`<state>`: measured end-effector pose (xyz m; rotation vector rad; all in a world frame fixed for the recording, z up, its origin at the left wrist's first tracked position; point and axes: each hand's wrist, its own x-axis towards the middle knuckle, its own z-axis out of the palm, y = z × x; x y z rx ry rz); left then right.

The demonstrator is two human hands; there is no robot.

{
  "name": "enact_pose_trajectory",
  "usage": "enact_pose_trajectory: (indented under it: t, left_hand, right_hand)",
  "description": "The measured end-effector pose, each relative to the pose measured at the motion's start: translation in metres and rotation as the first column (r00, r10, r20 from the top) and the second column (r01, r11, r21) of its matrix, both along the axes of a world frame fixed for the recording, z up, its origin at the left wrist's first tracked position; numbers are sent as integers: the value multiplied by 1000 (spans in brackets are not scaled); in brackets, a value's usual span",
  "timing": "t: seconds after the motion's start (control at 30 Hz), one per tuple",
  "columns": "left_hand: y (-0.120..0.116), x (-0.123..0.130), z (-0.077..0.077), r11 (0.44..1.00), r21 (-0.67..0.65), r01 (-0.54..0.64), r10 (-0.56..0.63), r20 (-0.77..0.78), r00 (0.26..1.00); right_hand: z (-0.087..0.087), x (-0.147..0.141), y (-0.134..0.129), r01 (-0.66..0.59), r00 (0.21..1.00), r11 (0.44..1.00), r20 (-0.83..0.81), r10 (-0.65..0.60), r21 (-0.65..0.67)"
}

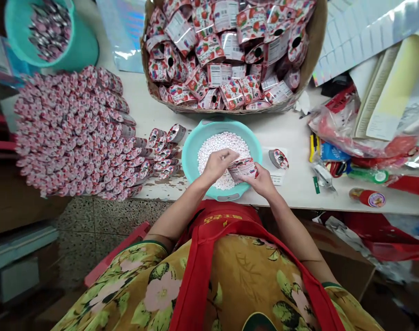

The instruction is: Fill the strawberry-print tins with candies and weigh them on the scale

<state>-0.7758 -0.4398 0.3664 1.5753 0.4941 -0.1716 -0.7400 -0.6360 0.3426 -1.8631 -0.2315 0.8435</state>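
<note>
Above a turquoise basin (187, 161), my right hand (263, 183) grips a small strawberry-printed packet (243, 171) with a white label panel. The packet's upper rim faces me and looks open. My left hand (216, 166) is at the packet's left edge, its thumb and fingers pinched together; what they hold, if anything, is too small to make out. Small white and pale pink candies (225, 140) fill the bottom of the basin. To the right of the basin, one more printed packet (278, 158) lies on a white paper.
A cardboard box (202, 109) piled with printed packets stands behind the basin. Densely packed filled-looking packets (74, 133) cover the left side, below a turquoise bucket (81, 48). Plastic bags, papers, a yellow cutter (314, 147) and a small jar (368, 197) crowd the right.
</note>
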Motion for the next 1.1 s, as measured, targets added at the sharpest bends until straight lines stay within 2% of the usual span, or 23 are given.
enact_pose_trajectory:
  t: [0.03, 0.07, 0.1, 0.17, 0.27, 0.33, 0.47, 0.57, 0.67, 0.73, 0.83, 0.9, 0.97, 1.03, 1.1]
  left_hand:
    - [2, 1, -8, 981, -151, -124, 123, -20, 992]
    - [4, 2, -17, 934, -293, -206, 199, -55, 978]
    - [5, 4, -26, 874, -424, -237, 215, -100, 972]
    - [3, 5, -41, 749, -611, -256, 169, -197, 966]
    - [-3, 4, -56, 625, -702, -340, 130, -337, 933]
    - [-7, 3, -58, 592, -706, -388, 160, -370, 915]
    - [-7, 2, -49, 626, -667, -404, 210, -354, 911]
    - [0, 2, -41, 634, -673, -381, 191, -341, 920]
    - [10, 0, -39, 643, -672, -368, 183, -332, 926]
    - [16, -3, -44, 657, -646, -389, 210, -338, 917]
    - [21, -12, -57, 744, -518, -423, 250, -372, 894]
    - [21, -19, -68, 806, -428, -409, 203, -449, 870]
    - [21, -26, -75, 825, -408, -391, 152, -507, 848]
    - [22, -29, -76, 844, -390, -369, 138, -506, 851]
    - [24, -27, -69, 898, -328, -294, 101, -496, 862]
  right_hand:
    - [1, -2, 6, 18, 999, 1000, -52, -17, 12]
    - [0, -4, 11, 33, 996, 999, -79, -31, 25]
    - [-1, -4, 15, 38, 995, 999, -98, -36, 28]
    - [-3, -3, 18, 27, 990, 999, -137, -30, -23]
    - [-8, 0, 17, 8, 985, 992, -170, -29, -124]
    - [-12, 2, 15, 16, 989, 991, -146, -35, -134]
    - [-21, 1, 16, 56, 991, 991, -118, -70, -120]
    - [-23, -3, 18, 89, 985, 996, -147, -92, -27]
    - [-17, -8, 17, 127, 980, 988, -165, -111, 84]
    - [-10, -13, 14, 138, 982, 976, -153, -113, 168]
    - [-1, -26, 15, 120, 991, 955, -85, -100, 272]
    - [2, -36, 20, 75, 997, 944, -48, -63, 322]
    - [4, -44, 25, 12, 1000, 930, -20, -5, 367]
    - [7, -51, 23, -18, 1000, 918, 4, 18, 396]
    - [12, -56, 11, 2, 1000, 916, 15, -9, 401]
